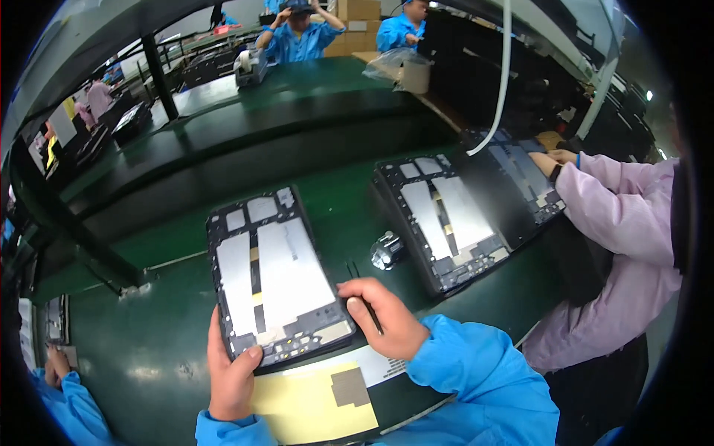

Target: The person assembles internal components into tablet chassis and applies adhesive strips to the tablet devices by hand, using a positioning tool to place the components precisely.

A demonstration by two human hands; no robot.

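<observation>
An open-backed tablet (pixel 297 260) with a black frame, two silver battery panels and a dark ribbon cable between them lies tilted in front of me. My left hand (pixel 232 372) grips its lower left edge, with the thumb on top near the bottom corner. At its lower right edge, my right hand (pixel 383 316) is closed on dark tweezers (pixel 378 321), whose tips point away from me. A yellow sheet (pixel 309 405) with a grey-brown patch of small squares (pixel 349 388) lies below the tablet, by my wrists.
More open tablets (pixel 446 223) sit to the right, seemingly stacked. Between lies a small crumpled clear-and-black object (pixel 387 250). A co-worker's pink sleeves (pixel 610 201) reach in at right; another's hand (pixel 56 366) is at lower left. A white tube (pixel 503 82) hangs above the green table (pixel 149 327).
</observation>
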